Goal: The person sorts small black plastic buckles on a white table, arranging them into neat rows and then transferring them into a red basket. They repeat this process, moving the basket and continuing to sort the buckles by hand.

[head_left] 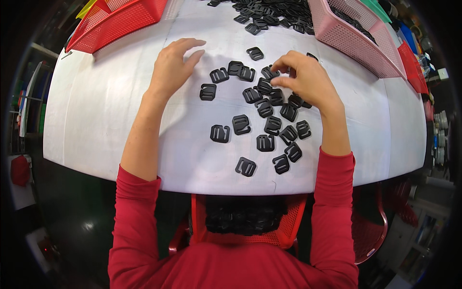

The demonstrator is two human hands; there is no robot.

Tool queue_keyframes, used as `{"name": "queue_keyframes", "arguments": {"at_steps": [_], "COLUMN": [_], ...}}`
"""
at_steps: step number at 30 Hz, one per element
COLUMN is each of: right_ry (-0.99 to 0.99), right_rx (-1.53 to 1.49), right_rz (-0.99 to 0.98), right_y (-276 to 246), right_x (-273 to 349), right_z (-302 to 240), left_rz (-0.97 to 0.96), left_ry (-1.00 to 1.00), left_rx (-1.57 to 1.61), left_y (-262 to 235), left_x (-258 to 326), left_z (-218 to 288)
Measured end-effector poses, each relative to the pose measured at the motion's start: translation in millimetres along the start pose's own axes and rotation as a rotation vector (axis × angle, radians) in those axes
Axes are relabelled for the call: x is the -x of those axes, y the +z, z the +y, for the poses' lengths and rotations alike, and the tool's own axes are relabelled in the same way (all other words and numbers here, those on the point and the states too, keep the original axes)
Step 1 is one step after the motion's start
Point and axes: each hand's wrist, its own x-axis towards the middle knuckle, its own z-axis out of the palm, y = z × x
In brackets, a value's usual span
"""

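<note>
Loose black plastic buckles, flat and slotted, are spread over the middle of the white table (106, 115). My left hand (173, 67) is raised left of them, thumb and fingers apart, with nothing in it. Nearest to it are a buckle (208, 92) and another buckle (219, 75). At the upper right of the group, my right hand (308, 79) has its thumb and curled fingers around the edge of a black buckle (270, 72). Part of that buckle is hidden behind the fingers. Several more buckles lie under and beside this hand, some overlapping.
A heap of black buckles (274, 12) covers the table's far side. A pink basket (356, 45) with black pieces stands far right, a red basket (120, 26) far left. Below the near edge, a red basket (245, 238) holds dark pieces. A red chair (370, 231) stands at right.
</note>
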Motion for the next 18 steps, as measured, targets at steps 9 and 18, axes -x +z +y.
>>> {"name": "queue_keyframes", "arguments": {"at_steps": [9, 18], "right_ry": [-0.095, -0.274], "right_rx": [0.207, 0.174], "right_rz": [-0.005, 0.189], "right_y": [26, 41], "right_x": [2, 0], "right_z": [-4, -2], "left_rz": [-0.125, -0.225], "left_ry": [0.158, 0.262], "left_rx": [-0.019, -0.269], "left_y": [15, 42], "left_x": [6, 18], "left_z": [13, 36]}}
